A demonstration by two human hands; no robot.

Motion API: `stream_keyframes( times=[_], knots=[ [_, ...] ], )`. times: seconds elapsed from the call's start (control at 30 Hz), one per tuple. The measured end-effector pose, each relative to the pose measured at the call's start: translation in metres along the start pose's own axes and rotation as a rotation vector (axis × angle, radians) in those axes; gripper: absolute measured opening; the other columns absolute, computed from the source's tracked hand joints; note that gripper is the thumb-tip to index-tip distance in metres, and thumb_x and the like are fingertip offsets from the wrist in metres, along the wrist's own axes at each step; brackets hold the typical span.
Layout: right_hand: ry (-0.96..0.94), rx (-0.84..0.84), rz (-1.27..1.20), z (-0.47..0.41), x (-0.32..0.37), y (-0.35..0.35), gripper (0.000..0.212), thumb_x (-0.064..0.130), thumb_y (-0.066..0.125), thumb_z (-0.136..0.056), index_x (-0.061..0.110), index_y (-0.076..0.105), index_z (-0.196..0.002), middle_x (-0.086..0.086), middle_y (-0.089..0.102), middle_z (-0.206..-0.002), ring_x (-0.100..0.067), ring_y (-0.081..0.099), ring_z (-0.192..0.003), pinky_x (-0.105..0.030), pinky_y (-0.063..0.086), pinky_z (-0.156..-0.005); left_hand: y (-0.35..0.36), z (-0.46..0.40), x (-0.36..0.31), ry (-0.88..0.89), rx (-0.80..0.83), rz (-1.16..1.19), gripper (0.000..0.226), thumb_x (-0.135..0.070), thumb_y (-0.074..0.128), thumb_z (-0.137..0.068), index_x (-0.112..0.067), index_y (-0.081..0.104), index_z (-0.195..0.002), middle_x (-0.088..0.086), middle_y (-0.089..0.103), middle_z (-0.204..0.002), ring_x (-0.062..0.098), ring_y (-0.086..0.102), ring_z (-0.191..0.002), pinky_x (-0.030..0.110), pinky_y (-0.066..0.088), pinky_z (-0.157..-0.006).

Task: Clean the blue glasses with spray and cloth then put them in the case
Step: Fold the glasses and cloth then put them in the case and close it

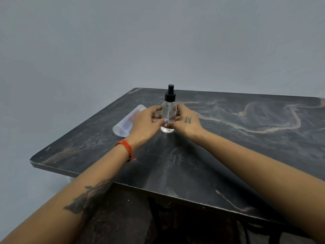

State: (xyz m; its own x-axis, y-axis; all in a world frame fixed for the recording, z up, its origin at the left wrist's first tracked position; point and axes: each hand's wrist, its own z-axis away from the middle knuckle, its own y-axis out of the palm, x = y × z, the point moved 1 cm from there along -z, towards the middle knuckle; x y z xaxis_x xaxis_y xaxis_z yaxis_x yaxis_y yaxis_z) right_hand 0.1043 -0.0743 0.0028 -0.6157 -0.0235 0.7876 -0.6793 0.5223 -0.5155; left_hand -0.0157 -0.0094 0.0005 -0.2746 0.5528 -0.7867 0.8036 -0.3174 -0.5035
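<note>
Head view. A clear spray bottle (168, 114) with a black pump top stands upright on the dark marbled counter (246, 138), near the counter's centre toward its far edge. Both hands close around the bottle's body from opposite sides. The left hand (146, 122) grips it from 9 o'clock, fingers curled round the far side and thumb crossing the front; a painted pale-blue thumbnail shows against the glass. The right hand (187, 120) grips it from 3 o'clock, fingers wrapped behind the bottle, with a small tattoo on its back. The bottle's base touches the counter surface.

At 9 o'clock of the bottle, just beyond the left hand and partly hidden by it, lies a translucent white case (126, 122); blurred red and blue shapes show through its wall, and whether these are the glasses cannot be told. An orange thread band (125, 147) circles the left wrist. A dark tattoo marks the left forearm. A plain grey wall (158, 41) stands behind the counter.
</note>
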Motion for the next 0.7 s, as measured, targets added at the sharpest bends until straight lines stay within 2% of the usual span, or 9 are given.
stream_keyframes(
  times=[0.07, 0.2, 0.27, 0.4, 0.57, 0.63, 0.7],
  knots=[
    [0.005, 0.006, -0.005, -0.006, -0.002, 0.009, 0.043, 0.015, 0.076, -0.073, 0.010, 0.052, -0.108, -0.001, 0.063, -0.096, -0.013, 0.059, -0.082, -0.022, 0.048, -0.070, -0.003, -0.002, 0.007, -0.019, -0.007, 0.018, 0.045, -0.015, 0.067, -0.083, -0.014, 0.054, -0.125, 0.007, 0.070, -0.100, 0.016, 0.068, -0.089, 0.040, 0.053, -0.089],
    [0.007, -0.011, 0.026, -0.017, -0.007, 0.021, 0.044, 0.021, 0.077, -0.071, 0.010, 0.053, -0.106, -0.006, 0.066, -0.100, -0.021, 0.063, -0.090, -0.040, 0.052, -0.081, -0.005, -0.007, 0.016, -0.036, -0.031, 0.032, 0.044, -0.014, 0.066, -0.084, -0.015, 0.054, -0.127, 0.006, 0.070, -0.103, 0.013, 0.068, -0.090, 0.038, 0.053, -0.089],
    [-0.005, -0.013, 0.027, -0.021, -0.011, 0.024, 0.044, 0.022, 0.077, -0.071, 0.011, 0.053, -0.106, -0.006, 0.066, -0.100, -0.023, 0.063, -0.090, -0.043, 0.052, -0.082, -0.006, -0.009, 0.018, -0.031, -0.043, 0.028, 0.043, -0.013, 0.065, -0.085, -0.016, 0.054, -0.126, 0.004, 0.070, -0.103, 0.010, 0.068, -0.089, 0.033, 0.054, -0.088],
    [-0.044, -0.003, 0.053, -0.026, -0.017, 0.028, 0.043, 0.025, 0.076, -0.072, 0.014, 0.052, -0.106, -0.006, 0.067, -0.100, -0.024, 0.063, -0.090, -0.042, 0.052, -0.080, -0.005, -0.008, 0.019, -0.021, -0.058, 0.067, 0.039, -0.007, 0.063, -0.085, -0.017, 0.056, -0.122, -0.007, 0.068, -0.092, -0.002, 0.066, -0.083, 0.018, 0.053, -0.083],
    [-0.107, 0.002, 0.125, -0.027, -0.023, 0.031, 0.041, 0.032, 0.071, -0.076, 0.015, 0.050, -0.107, -0.006, 0.065, -0.101, -0.027, 0.061, -0.091, -0.039, 0.050, -0.077, 0.003, -0.003, 0.019, 0.004, -0.126, 0.053, 0.041, -0.002, 0.062, -0.085, -0.016, 0.056, -0.123, -0.010, 0.065, -0.095, -0.013, 0.062, -0.080, 0.007, 0.048, -0.081],
    [-0.134, 0.026, 0.151, -0.023, -0.024, 0.029, 0.044, 0.030, 0.070, -0.077, 0.013, 0.050, -0.113, -0.006, 0.064, -0.104, -0.026, 0.060, -0.094, -0.037, 0.049, -0.079, 0.007, 0.002, 0.018, 0.009, -0.127, 0.050, 0.048, -0.001, 0.064, -0.083, -0.019, 0.053, -0.126, -0.016, 0.062, -0.099, -0.012, 0.062, -0.084, 0.005, 0.046, -0.079],
    [-0.107, 0.067, 0.114, -0.021, -0.025, 0.026, 0.050, 0.026, 0.071, -0.077, 0.012, 0.050, -0.119, -0.006, 0.063, -0.109, -0.024, 0.059, -0.099, -0.037, 0.048, -0.084, 0.008, 0.006, 0.017, 0.050, -0.169, -0.026, 0.053, -0.002, 0.066, -0.082, -0.016, 0.049, -0.130, -0.015, 0.058, -0.109, -0.005, 0.062, -0.094, 0.004, 0.045, -0.084]
  ],
)
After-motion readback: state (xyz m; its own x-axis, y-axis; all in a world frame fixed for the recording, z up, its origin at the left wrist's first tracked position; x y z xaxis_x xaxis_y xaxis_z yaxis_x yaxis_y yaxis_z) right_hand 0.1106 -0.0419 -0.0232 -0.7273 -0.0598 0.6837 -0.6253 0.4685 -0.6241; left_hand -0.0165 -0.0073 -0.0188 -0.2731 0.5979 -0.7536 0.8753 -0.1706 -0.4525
